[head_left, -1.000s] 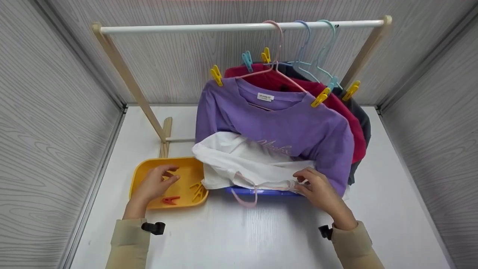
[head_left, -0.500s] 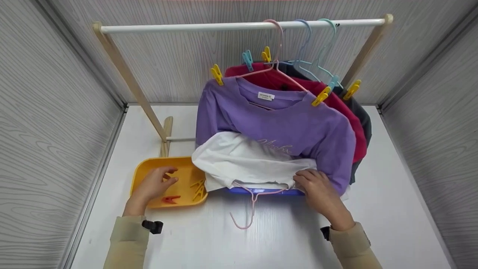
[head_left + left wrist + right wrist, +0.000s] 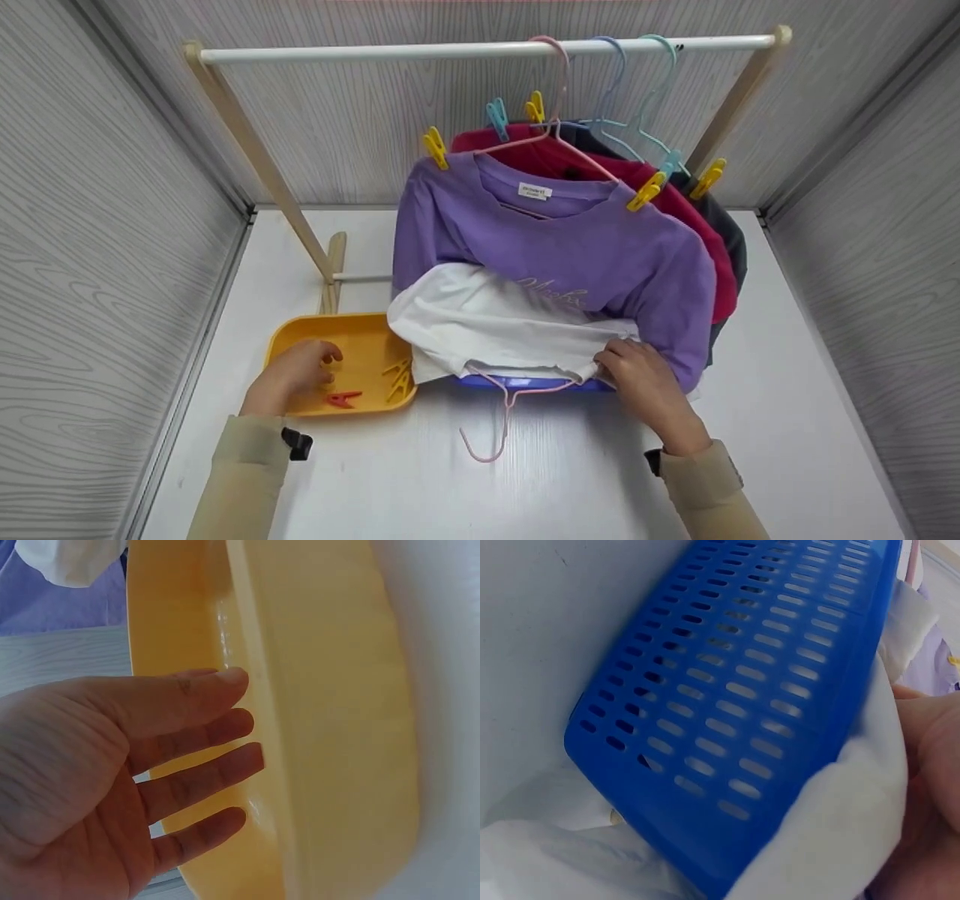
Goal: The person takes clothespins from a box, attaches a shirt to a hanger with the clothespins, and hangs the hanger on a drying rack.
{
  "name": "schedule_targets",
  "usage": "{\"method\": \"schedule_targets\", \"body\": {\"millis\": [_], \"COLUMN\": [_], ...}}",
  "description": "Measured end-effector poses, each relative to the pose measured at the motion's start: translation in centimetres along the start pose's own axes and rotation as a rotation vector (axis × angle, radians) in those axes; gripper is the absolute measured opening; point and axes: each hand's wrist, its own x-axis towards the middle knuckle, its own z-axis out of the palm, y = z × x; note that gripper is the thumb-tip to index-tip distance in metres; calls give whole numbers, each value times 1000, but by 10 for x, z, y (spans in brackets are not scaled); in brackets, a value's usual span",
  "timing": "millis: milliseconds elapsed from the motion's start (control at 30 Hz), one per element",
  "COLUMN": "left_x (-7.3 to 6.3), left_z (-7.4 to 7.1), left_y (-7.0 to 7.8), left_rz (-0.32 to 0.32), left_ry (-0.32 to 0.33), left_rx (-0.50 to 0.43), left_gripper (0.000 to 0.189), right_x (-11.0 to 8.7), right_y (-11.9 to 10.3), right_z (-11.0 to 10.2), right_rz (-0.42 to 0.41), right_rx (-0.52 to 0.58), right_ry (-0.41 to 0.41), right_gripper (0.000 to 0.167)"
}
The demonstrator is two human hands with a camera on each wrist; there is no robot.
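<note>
A white garment (image 3: 502,322) lies bunched over a blue perforated basket (image 3: 675,825), against the front of a hanging purple sweatshirt (image 3: 555,240). From the garment's near edge a pink wire hanger (image 3: 508,405) sticks out, its hook toward me. My right hand (image 3: 641,379) pinches the garment's right corner near the hanger's end; its fingertips are partly hidden by cloth. Over the left part of a yellow basket (image 3: 337,727) hovers my left hand (image 3: 289,375), fingers loosely bent and holding nothing. A red clothespin (image 3: 343,399) and some yellow clothespins (image 3: 397,379) lie in that basket.
A rack with a white rail (image 3: 375,52) and wooden legs stands behind. Purple, red (image 3: 724,285) and dark (image 3: 739,247) garments hang on it from wire hangers, with yellow and blue clothespins on their shoulders. Grey panels enclose the white table (image 3: 420,480).
The pink hanger's hook has swung down toward me. My right hand has closed on the garment's corner. My left hand has shifted slightly left over the yellow basket.
</note>
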Motion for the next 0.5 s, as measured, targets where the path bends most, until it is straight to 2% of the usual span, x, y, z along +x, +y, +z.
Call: {"method": "schedule_targets", "body": {"millis": [133, 267, 367, 500], "left_x": [-6, -8, -8, -5], "left_z": [-1, 0, 0, 2], "left_y": [-6, -11, -13, -16], "left_rz": [-14, 53, 70, 6], "left_ry": [41, 80, 91, 61], "left_rx": [0, 88, 139, 100], "left_gripper": [30, 30, 29, 34], "right_x": [-2, -3, -4, -4], "right_y": [-1, -1, -1, 1], "right_z": [-3, -6, -7, -8], "right_rz": [-39, -66, -69, -73], "right_rx": [-6, 18, 50, 86], "right_ry": [58, 119, 158, 191], "right_gripper": [13, 12, 16, 19]}}
